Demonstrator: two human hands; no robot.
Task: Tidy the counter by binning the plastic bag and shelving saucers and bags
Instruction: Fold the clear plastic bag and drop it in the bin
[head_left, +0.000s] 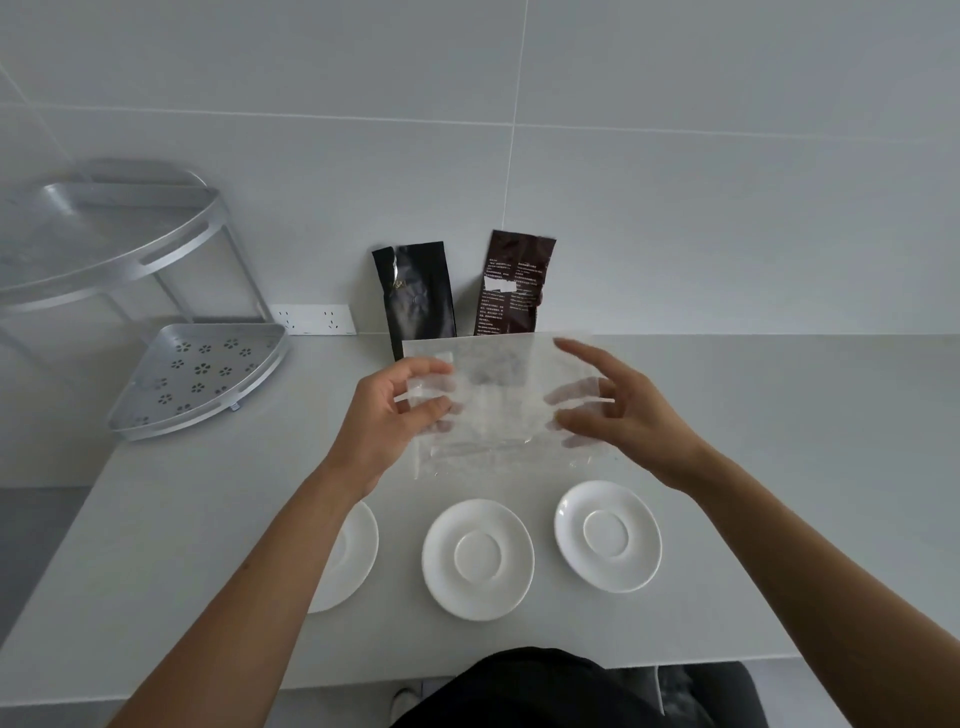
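Observation:
A clear plastic bag (498, 405) is held up above the counter between both hands. My left hand (384, 410) pinches its left edge, thumb in front. My right hand (618, 410) grips its right edge, with fingers showing through the film. Behind it, a black bag (415, 296) and a dark brown printed bag (514, 280) lean upright against the wall. Three white saucers lie in a row near the front edge: the left saucer (353, 556) partly under my forearm, the middle saucer (478, 558) and the right saucer (608, 535).
A two-tier metal corner shelf stands at the back left, with a perforated lower tray (197, 374) and an upper tier (104, 234). A wall socket strip (314, 319) sits beside it. The grey counter (779, 467) extends to the right.

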